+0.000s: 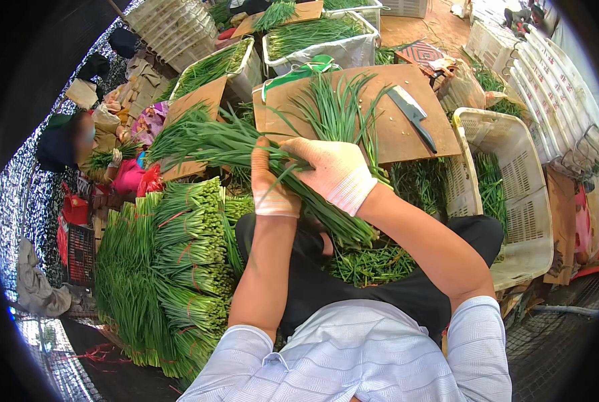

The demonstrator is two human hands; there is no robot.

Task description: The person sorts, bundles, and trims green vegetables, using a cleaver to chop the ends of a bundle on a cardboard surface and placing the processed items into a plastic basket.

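Both my hands wear pale orange knit gloves with white cuffs, and they meet on one bunch of green chives [229, 144]. My left hand [270, 175] is closed round the middle of the bunch. My right hand [334, 169] grips it from the other side, thumb toward the left hand. The leaf tips point to the far left, and the cut stems hang down toward my lap. Just beyond, loose chives [336, 107] lie on a brown board [280, 110]. A knife [412, 115] with a black handle rests on the board's right part.
Bundled chives with red ties [185, 248] are stacked at my left. A white plastic crate [524, 194] stands at my right with some chives inside. Further crates of chives [316, 37] are at the back. Another person [122, 171] sits at the far left. Trimmings [373, 264] lie between my legs.
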